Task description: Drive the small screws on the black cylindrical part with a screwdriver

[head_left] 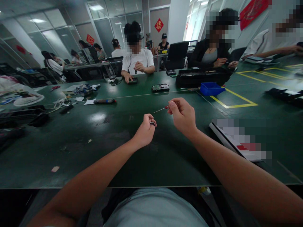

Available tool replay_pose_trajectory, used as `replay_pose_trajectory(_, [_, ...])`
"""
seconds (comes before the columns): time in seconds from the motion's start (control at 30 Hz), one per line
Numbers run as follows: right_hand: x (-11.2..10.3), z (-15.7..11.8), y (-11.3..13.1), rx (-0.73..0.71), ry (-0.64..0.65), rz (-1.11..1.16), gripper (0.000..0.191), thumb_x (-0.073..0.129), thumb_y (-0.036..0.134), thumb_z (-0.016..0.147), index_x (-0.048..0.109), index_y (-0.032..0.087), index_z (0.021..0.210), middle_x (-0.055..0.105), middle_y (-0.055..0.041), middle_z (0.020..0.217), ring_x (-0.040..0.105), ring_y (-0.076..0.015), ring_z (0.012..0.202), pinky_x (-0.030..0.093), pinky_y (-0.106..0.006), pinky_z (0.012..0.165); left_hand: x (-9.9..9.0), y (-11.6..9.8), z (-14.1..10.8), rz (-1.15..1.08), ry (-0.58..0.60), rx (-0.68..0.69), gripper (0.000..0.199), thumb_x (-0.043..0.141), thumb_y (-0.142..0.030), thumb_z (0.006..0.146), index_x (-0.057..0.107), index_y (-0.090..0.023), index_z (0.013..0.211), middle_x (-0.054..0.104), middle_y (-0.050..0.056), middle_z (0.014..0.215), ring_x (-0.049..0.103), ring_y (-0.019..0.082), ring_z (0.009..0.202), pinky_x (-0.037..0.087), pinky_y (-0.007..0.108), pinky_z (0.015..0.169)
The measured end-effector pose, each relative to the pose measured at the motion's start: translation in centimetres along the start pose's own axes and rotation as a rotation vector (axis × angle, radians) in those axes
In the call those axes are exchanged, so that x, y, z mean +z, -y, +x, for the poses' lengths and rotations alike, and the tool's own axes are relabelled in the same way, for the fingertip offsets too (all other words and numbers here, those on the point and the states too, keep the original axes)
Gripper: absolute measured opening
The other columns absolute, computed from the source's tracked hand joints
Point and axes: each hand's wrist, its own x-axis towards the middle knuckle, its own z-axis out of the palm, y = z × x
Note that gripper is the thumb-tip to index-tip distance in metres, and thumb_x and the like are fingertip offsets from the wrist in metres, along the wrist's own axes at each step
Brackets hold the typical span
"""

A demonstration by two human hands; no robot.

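Observation:
A thin screwdriver (160, 110) with a red collar is pinched in my right hand (183, 116), which is closed over its handle. Its narrow shaft points left and slightly down, above the green table. My left hand (146, 131) is curled just to the left and a little lower. Between its fingers shows a small round piece with a dark middle and a silvery rim (152, 124); its exact kind is too small to make out. The screwdriver's tip hangs near the left fingertips, apart from the round piece.
The green table (132, 170) carries a circuit-board device (160, 88), a blue bin (211, 89), a long black casing (203, 77), a pen-like tool (104, 101) and a white booklet (236, 142). Clutter lies at left. Across the table, a person in white (137, 61) handles a small device.

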Motion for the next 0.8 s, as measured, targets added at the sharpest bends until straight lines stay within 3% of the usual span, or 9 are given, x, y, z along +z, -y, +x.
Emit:
replay_pose_trajectory(0.2, [-0.5, -0.4, 0.7, -0.069, -0.055, 0.053, 0.022, 0.048, 0.04, 0.098, 0.059, 0.023, 0.088, 0.063, 0.0019, 0.065, 0.06, -0.0143, 0.059, 0.046, -0.03, 0.061, -0.8, 1.3, 0.6, -0.023, 0.013, -0.006, 0.035, 0.038, -0.009, 0.085, 0.035, -0.019, 0.119, 0.058, 0.005, 0.096, 0.055, 0.018, 0.089, 0.041, 0.035, 0.086])
replay_pose_trajectory(0.43, [-0.3, -1.0, 1.2, -0.091, 0.071, 0.06, 0.022, 0.049, 0.038, 0.098, 0.059, 0.022, 0.088, 0.067, 0.0004, 0.069, 0.065, -0.0148, 0.06, 0.048, -0.029, 0.06, -1.3, 2.1, 0.3, 0.052, 0.032, 0.069, 0.06, 0.055, -0.002, 0.071, 0.033, -0.019, 0.124, 0.054, 0.009, 0.111, 0.055, 0.02, 0.103, 0.039, 0.037, 0.098])
replay_pose_trajectory(0.8, [0.3, -1.3, 1.2, -0.147, 0.165, -0.01, 0.017, 0.048, 0.034, 0.098, 0.059, 0.022, 0.094, 0.07, -0.0018, 0.077, 0.068, -0.0163, 0.068, 0.048, -0.03, 0.064, -2.0, 1.2, 0.0, 0.063, -0.017, 0.064, 0.025, 0.064, -0.013, 0.084, 0.055, -0.018, 0.106, 0.064, 0.007, 0.108, 0.06, 0.022, 0.101, 0.045, 0.038, 0.093])
